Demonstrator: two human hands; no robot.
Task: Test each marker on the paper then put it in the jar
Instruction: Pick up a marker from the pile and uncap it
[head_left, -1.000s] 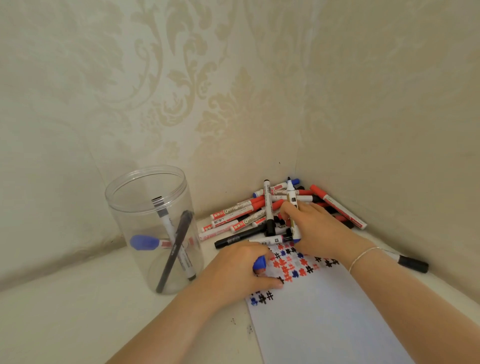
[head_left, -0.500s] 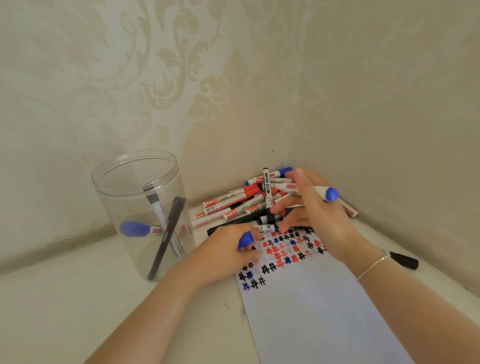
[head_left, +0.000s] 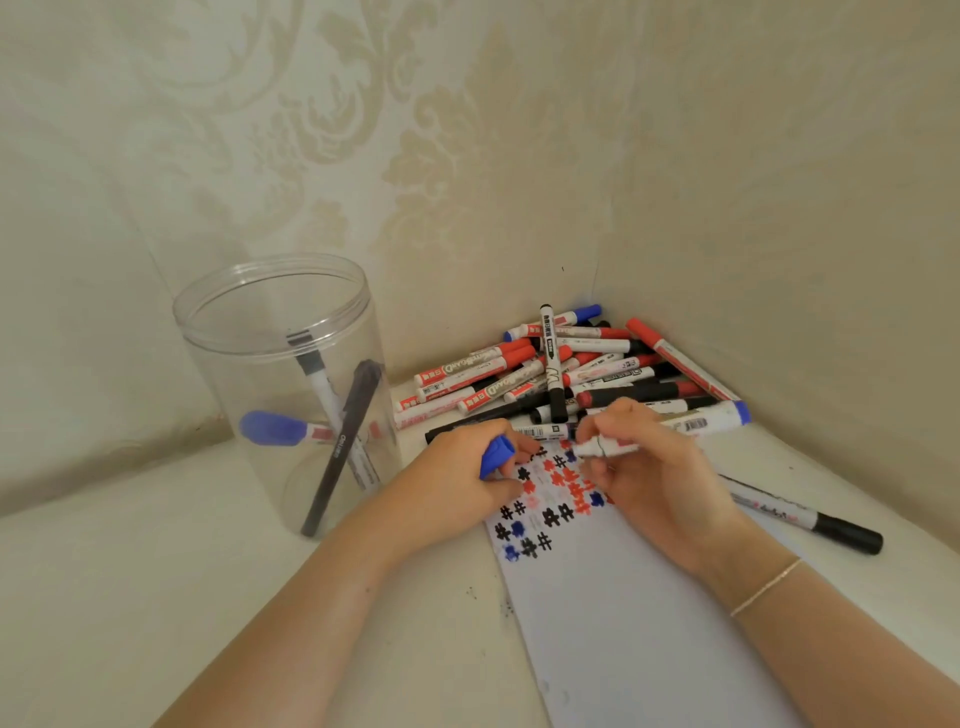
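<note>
Both hands are working over the paper (head_left: 623, 623): the left hand (head_left: 457, 478) is gripping a blue cap (head_left: 496, 454), the right hand (head_left: 654, 467) is pinching an uncapped marker (head_left: 605, 448). Beyond, the marker pile (head_left: 571, 369) is lying cornered, the jar (head_left: 291, 384) standing left.

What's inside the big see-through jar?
Inside the clear jar are three pens: a blue-capped marker lying low, a white marker leaning, and a dark pen leaning. The clear wall hides nothing.
</note>
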